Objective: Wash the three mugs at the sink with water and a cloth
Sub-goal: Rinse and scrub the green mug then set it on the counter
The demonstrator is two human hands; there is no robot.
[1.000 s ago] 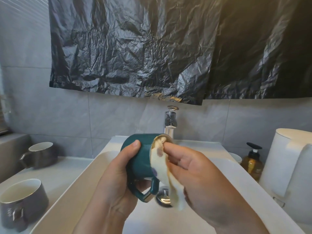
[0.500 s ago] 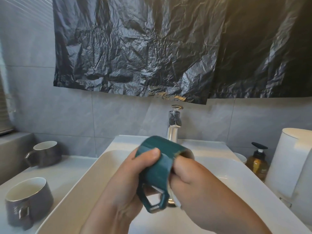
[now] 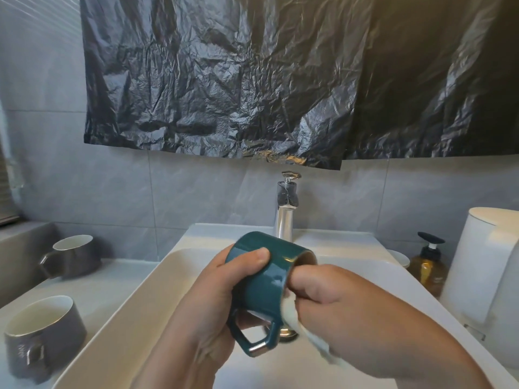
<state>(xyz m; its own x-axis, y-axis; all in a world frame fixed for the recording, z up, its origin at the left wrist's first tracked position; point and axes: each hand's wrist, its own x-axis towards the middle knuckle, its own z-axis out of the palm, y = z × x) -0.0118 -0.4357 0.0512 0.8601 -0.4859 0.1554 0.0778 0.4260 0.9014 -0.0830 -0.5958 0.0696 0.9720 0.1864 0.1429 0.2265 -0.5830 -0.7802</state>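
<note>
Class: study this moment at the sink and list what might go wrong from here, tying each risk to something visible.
1. The left hand grips the teal mug tipped sideways above the hard sink; it could slip and chip.
2. The right hand presses the cloth into the mug; twisting might lever it loose.
3. The near grey mug stands beside the sink; an elbow may knock it.

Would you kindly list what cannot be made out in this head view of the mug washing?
All in the head view:
- Inside of the teal mug: hidden by the right hand and its cloth.
- Drain: mostly behind the mug's handle.
- Faucet outlet: behind the mug, so running water is unclear.
- Mark on the near grey mug: blurred.
</note>
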